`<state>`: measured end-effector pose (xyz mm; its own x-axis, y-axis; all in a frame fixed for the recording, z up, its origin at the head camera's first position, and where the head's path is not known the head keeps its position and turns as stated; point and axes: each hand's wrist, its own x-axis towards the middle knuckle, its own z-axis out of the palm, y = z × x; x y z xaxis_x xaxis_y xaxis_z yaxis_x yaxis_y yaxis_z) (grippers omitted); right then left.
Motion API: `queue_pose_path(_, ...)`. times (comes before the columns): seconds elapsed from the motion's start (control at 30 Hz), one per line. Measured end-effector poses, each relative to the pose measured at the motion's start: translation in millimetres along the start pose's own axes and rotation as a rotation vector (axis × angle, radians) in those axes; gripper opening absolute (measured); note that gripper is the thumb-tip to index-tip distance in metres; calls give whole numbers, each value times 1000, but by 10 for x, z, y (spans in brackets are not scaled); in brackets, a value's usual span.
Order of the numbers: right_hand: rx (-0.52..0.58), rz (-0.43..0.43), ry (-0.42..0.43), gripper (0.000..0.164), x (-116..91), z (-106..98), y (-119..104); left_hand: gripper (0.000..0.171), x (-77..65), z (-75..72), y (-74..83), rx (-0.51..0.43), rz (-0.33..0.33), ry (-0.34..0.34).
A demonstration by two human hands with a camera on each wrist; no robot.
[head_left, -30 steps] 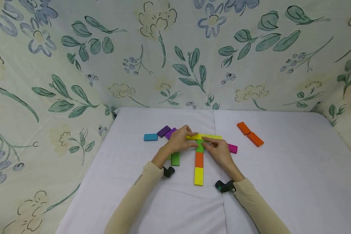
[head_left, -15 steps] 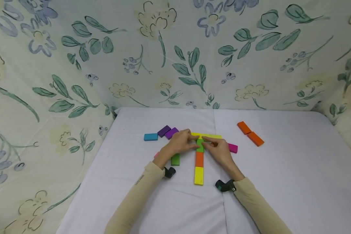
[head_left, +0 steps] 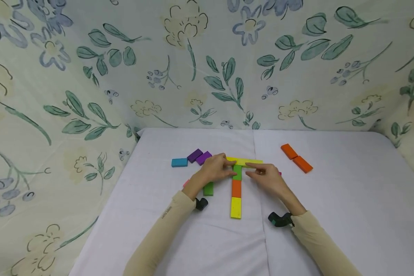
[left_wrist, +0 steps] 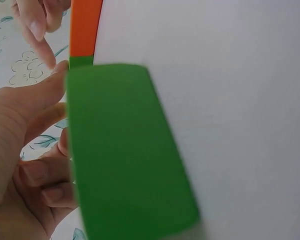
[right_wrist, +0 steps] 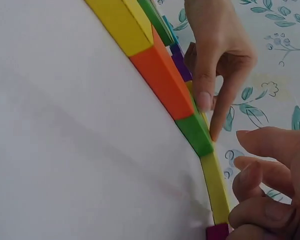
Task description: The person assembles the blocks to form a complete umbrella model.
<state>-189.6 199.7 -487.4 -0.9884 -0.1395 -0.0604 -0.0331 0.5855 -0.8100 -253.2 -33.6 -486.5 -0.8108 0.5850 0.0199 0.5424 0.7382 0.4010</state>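
Note:
Flat coloured blocks form a T on the white cloth. Its stem is a green block, an orange block and a yellow block; yellow blocks make the crossbar. My left hand touches the top of the stem from the left, thumb at the green block's side, index fingertip where green meets yellow. To the right, my right hand is apart from the stem, thumb and index finger spread with nothing between them, index tip close to the crossbar. A magenta block lies mostly hidden under it in the head view.
Left of the T lie a blue block, two purple blocks, a green block and a partly hidden pink one. Two orange blocks sit at the back right. A floral cloth rises behind the table.
My right hand has drawn away from the green block to the right and now covers most of the magenta block. My left hand first shifted slightly along the crossbar, then stayed at the stem.

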Motion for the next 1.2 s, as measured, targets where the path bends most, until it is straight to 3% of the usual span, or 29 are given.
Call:
queue_pose_path(0.33,-203,-76,135,40,-236,-444,207,51,-23,11,-5,8,8,14)
queue_pose_path(0.5,-238,-86,147,42,-281,-577,324,51,-26,15,-6,16,0,10)
queue_pose_path(0.77,-252,-49,89,40,-266,-560,470,51,-41,5,10,13,3,11)
queue_pose_path(1.2,-268,-41,179,37,-295,-508,515,51,-45,9,9,-2,3,23)
